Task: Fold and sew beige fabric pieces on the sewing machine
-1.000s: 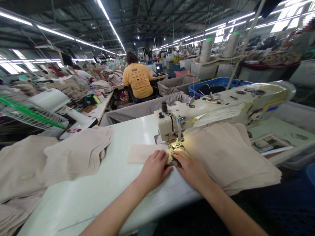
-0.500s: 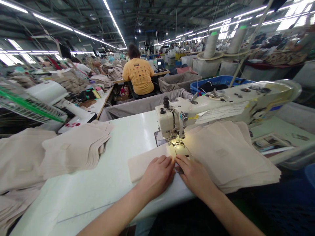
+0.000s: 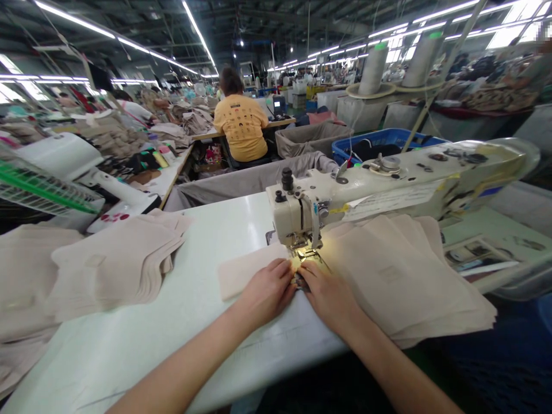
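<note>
Resting my left grip [image 3: 269,290] on the pale cloth [image 3: 244,269], I have its fingers bent over the right-hand end, just in front of the machine's [image 3: 290,210] lit foot [image 3: 307,253], presumably to steady that edge. My right grip [image 3: 330,294] meets it from the other side, fingertips near the left's, which should give me control from both sides. From my remote view the contact is hidden: I cannot tell whether either grip is pinching the cloth or only pressing it. The cloth's left end lies flat on the tabletop [image 3: 172,339], so its weight is carried there. The right pile [image 3: 414,287] spreads alongside the machine, the left pile [image 3: 116,270] lies well apart, both probably placed for easy reach.
</note>
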A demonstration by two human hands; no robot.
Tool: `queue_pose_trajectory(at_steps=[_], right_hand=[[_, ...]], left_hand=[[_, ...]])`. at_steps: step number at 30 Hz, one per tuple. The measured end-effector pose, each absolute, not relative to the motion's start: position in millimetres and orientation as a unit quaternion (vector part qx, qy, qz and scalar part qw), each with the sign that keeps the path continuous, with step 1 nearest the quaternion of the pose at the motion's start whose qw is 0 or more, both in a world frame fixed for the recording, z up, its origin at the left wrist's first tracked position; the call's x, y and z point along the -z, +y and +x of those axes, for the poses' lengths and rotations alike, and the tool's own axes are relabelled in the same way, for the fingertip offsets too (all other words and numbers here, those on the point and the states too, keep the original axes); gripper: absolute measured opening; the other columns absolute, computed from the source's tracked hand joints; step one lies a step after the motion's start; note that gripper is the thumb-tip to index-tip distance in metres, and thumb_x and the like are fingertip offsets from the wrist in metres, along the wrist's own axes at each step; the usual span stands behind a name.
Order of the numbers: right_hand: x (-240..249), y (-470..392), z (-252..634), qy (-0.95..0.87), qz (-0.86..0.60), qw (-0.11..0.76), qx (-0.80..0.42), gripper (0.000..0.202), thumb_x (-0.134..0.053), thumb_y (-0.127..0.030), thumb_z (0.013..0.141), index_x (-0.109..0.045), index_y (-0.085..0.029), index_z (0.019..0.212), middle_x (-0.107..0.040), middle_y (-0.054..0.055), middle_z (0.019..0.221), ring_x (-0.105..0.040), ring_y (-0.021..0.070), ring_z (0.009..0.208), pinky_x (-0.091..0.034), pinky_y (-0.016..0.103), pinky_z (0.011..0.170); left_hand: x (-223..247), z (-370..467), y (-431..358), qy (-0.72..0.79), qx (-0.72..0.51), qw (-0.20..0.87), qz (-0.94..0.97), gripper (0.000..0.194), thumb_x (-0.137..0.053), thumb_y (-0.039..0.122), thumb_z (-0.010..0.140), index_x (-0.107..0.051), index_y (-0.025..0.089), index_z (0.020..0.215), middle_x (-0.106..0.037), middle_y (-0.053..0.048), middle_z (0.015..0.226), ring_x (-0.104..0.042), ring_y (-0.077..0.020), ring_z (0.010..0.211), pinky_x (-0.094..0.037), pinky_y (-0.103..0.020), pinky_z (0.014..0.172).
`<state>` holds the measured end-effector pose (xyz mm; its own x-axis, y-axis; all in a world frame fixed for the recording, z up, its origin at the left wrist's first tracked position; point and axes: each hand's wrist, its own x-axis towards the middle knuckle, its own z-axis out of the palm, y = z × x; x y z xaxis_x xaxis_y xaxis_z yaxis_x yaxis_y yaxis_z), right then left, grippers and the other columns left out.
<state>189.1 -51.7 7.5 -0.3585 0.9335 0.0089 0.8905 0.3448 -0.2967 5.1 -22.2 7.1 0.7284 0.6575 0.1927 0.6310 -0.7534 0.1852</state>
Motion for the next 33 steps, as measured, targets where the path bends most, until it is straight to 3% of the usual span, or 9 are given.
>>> queue_pose_trajectory(at_steps=[17,22,28,33], right_hand=[[11,-69,180,-0.785,-0.600,0.140,-0.068,0.031,-0.055,-0.018,0.096,-0.062,-0.020,0.126,-0.063,0.010,0.132,-0.071,0.0213,0.094,-0.057,0.031,0.074],[17,-71,179,-0.783,-0.601,0.156,-0.039,0.029,-0.057,-0.019,0.096,-0.064,-0.020,0.124,-0.065,0.009,0.126,-0.071,0.0205,0.089,-0.056,0.030,0.068],[16,-70,178,-0.778,-0.616,0.119,-0.029,0.028,-0.057,-0.020,0.096,-0.065,-0.022,0.122,-0.071,0.007,0.102,-0.071,0.0206,0.081,-0.053,0.029,0.066],[15,-70,177,-0.778,-0.615,0.122,-0.038,0.026,-0.054,-0.020,0.098,-0.065,-0.022,0.121,-0.072,0.007,0.102,-0.072,0.0210,0.083,-0.052,0.029,0.068]], left_hand=[[1,-1,7,0.345,-0.186,0.010,0.920,0.026,-0.046,0.023,0.100,-0.060,0.014,0.120,-0.064,-0.015,0.120,-0.060,-0.0267,0.116,-0.056,-0.043,0.100],[2,-1,6,0.336,-0.193,-0.002,0.922,0.026,-0.046,0.022,0.100,-0.062,0.013,0.119,-0.066,-0.015,0.120,-0.060,-0.0267,0.116,-0.055,-0.043,0.101],[1,-1,5,0.364,-0.194,0.024,0.911,0.027,-0.050,0.023,0.097,-0.062,0.015,0.120,-0.065,-0.014,0.122,-0.061,-0.0274,0.114,-0.053,-0.045,0.100],[2,-2,2,0.386,-0.201,0.033,0.900,0.029,-0.053,0.024,0.096,-0.060,0.016,0.122,-0.062,-0.015,0.129,-0.057,-0.0281,0.121,-0.049,-0.047,0.106]])
